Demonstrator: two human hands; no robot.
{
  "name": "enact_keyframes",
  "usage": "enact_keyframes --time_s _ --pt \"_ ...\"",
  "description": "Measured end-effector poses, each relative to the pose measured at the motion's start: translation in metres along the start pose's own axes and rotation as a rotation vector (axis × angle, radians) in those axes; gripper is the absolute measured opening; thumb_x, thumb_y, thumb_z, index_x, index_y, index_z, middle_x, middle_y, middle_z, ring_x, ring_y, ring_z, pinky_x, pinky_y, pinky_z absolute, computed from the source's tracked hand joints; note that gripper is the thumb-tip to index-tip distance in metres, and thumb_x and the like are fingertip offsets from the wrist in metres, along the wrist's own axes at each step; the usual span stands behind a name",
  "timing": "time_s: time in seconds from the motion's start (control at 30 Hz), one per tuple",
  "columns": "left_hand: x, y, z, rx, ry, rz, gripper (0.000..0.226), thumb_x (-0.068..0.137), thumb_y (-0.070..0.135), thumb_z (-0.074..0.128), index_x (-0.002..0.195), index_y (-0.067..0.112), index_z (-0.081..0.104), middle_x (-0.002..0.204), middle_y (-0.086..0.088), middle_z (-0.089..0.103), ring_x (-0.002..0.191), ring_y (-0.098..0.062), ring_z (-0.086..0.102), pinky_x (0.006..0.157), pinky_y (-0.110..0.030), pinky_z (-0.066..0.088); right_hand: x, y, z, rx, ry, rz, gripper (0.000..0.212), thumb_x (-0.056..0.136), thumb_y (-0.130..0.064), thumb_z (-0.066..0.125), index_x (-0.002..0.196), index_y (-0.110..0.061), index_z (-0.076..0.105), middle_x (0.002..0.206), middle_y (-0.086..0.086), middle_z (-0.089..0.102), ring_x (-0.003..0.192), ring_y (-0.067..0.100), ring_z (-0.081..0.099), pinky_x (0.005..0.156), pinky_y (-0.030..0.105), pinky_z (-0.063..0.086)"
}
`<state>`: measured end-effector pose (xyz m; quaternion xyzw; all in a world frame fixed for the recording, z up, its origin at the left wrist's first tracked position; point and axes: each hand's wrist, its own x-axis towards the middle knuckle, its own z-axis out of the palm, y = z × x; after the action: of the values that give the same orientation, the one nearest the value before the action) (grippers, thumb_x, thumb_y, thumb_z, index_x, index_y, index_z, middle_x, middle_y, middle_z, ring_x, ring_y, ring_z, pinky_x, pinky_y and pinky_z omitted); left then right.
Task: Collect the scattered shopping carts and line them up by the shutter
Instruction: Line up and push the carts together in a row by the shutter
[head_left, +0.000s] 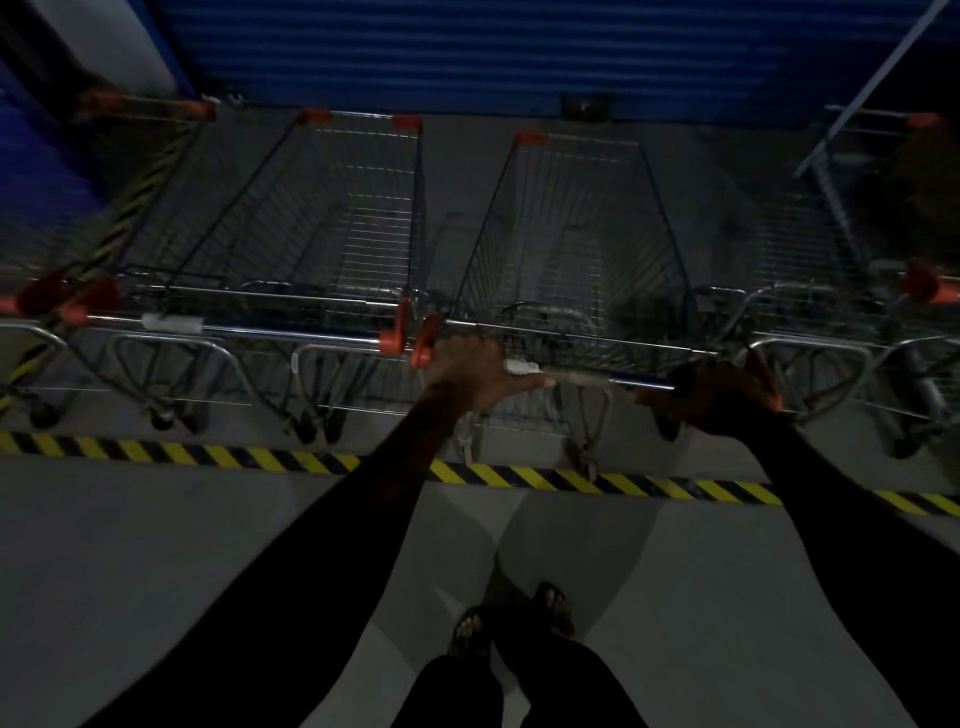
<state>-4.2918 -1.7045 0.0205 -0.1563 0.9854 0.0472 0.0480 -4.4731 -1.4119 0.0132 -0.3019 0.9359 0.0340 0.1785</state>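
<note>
- Left arm, in a dark long sleeve, reaches forward and up from the lower left, nearly straight.
- Left hand (475, 371) sits palm-down on the left end of the cart's metal handle bar (597, 378), fingers curled over it and thumb stretched along the bar toward the right.
- Right arm, also dark-sleeved, comes in from the lower right — straight as well.
- Right hand (719, 397) wraps the right end of the same bar, knuckles up; it is dim, so finger detail is hard to make out.
- Both feet (511, 618) in open sandals stand on the grey floor, below dark trouser legs.
</note>
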Motion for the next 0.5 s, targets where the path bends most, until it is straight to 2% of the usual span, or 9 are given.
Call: enact_keyframes --time_s 0.1,0.13,0.23,0.3,0.37,0.43,0.47,0.5 --pt "0.010 -0.002 -0.002 -0.010 0.015 -0.015 0.095 0.074 0.105 0.036 0.075 0.015 0.068 0.084 -0.008 0.074 0.087 -0.027 0.072 0.080 -0.035 0.050 0.013 -0.002 -0.007 0.028 -0.013 -0.018 0.110 0.055 -0.115 0.011 0.061 -0.022 0.070 0.053 -0.001 0.067 0.063 0.011 0.064 0.100 0.046 0.050" --pt "0.012 -0.003 -0.001 -0.019 0.009 -0.024 0.095 0.073 0.105 0.036 0.074 0.016 0.068 0.086 -0.008 0.075 0.088 -0.027 0.072 0.081 -0.035 0.052 0.016 -0.004 -0.012 0.024 -0.027 -0.019 0.114 0.055 -0.115 0.011 0.068 -0.021 0.075 0.058 0.001 0.070 0.065 0.011 0.066 0.098 0.041 0.049" --pt "0.018 -0.002 -0.001 -0.037 0.008 -0.048 0.093 0.071 0.107 0.034 0.064 0.018 0.057 0.080 -0.008 0.074 0.085 -0.026 0.073 0.077 -0.034 0.052 0.021 -0.008 -0.025 0.037 -0.042 -0.036 0.121 0.055 -0.115 0.010 0.085 -0.021 0.080 0.077 0.003 0.077 0.083 0.018 0.072 0.102 0.041 0.048" --pt "0.021 0.000 -0.002 -0.028 0.023 -0.061 0.087 0.072 0.106 0.036 0.061 0.020 0.047 0.084 -0.010 0.074 0.087 -0.028 0.073 0.076 -0.034 0.052 0.022 -0.012 -0.031 0.016 -0.045 -0.027 0.110 0.063 -0.111 0.019 0.082 -0.020 0.078 0.083 0.003 0.077 0.090 0.021 0.074 0.098 0.040 0.048" --pt "0.023 0.001 -0.002 -0.011 0.032 -0.075 0.083 0.073 0.104 0.037 0.060 0.022 0.044 0.083 -0.011 0.074 0.087 -0.029 0.073 0.076 -0.035 0.051 0.021 -0.016 -0.034 -0.065 -0.009 -0.024 0.094 0.072 -0.105 0.026 0.077 -0.024 0.073 0.085 0.000 0.073 0.096 0.021 0.070 0.107 0.044 0.044" --pt "0.021 0.001 -0.003 -0.010 0.053 -0.081 0.083 0.074 0.103 0.038 0.058 0.022 0.043 0.068 -0.005 0.064 0.081 -0.027 0.072 0.068 -0.032 0.045 0.021 -0.016 -0.035 -0.061 0.028 -0.046 0.095 0.066 -0.108 0.022 0.070 -0.024 0.068 0.071 -0.002 0.066 0.092 0.023 0.070 0.104 0.046 0.047" --pt "0.021 0.001 -0.002 -0.001 0.055 -0.081 0.084 0.073 0.103 0.037 0.057 0.021 0.043 0.061 -0.001 0.056 0.077 -0.025 0.071 0.065 -0.031 0.041 0.020 -0.016 -0.036 -0.076 0.027 -0.059 0.090 0.070 -0.104 0.028 0.070 -0.023 0.067 0.069 -0.001 0.064 0.092 0.025 0.071 0.103 0.044 0.050" --pt "0.020 0.002 -0.003 0.000 0.050 -0.084 0.085 0.072 0.104 0.035 0.056 0.021 0.045 0.058 0.002 0.049 0.073 -0.023 0.070 0.064 -0.030 0.039 0.018 -0.016 -0.039 -0.118 0.018 -0.068 0.079 0.079 -0.095 0.042 0.078 -0.021 0.070 0.076 0.003 0.068 0.098 0.028 0.071 0.104 0.043 0.050"
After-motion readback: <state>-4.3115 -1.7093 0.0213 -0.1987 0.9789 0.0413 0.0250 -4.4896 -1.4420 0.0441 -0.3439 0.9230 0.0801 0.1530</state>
